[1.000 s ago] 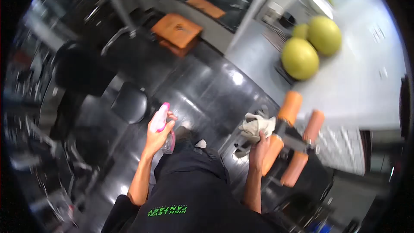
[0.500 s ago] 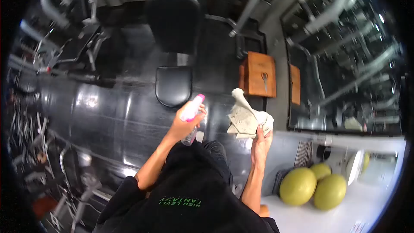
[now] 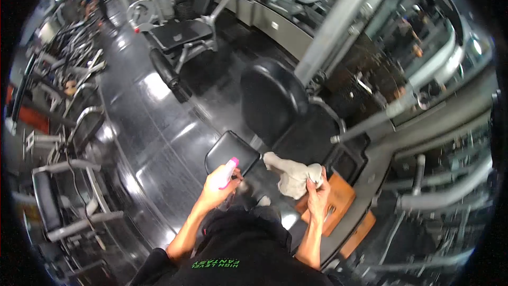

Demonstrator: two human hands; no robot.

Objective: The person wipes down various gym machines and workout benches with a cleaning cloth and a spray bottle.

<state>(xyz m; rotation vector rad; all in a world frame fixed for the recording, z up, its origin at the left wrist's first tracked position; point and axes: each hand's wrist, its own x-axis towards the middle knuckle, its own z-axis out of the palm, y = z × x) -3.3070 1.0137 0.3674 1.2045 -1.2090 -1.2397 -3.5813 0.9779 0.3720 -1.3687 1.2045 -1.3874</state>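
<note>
In the head view my left hand is wrapped round a white spray bottle with a pink top. The bottle is just in front of a black padded seat. A crumpled pale cloth hangs from my right hand, pinched between thumb and fingers. Behind the cloth and my right hand stands an orange wooden box, partly covered by them. The tall black backrest rises beyond the seat.
A black bench on a grey frame stands farther off. Exercise machines line the left side. A distant person is at the upper left. Mirrors and metal bars are on the right.
The view has swung left, bringing the bench and left machines nearer the middle and taking the green balls out of sight. Both hands still hold their things; the cloth now hangs more bunched.
</note>
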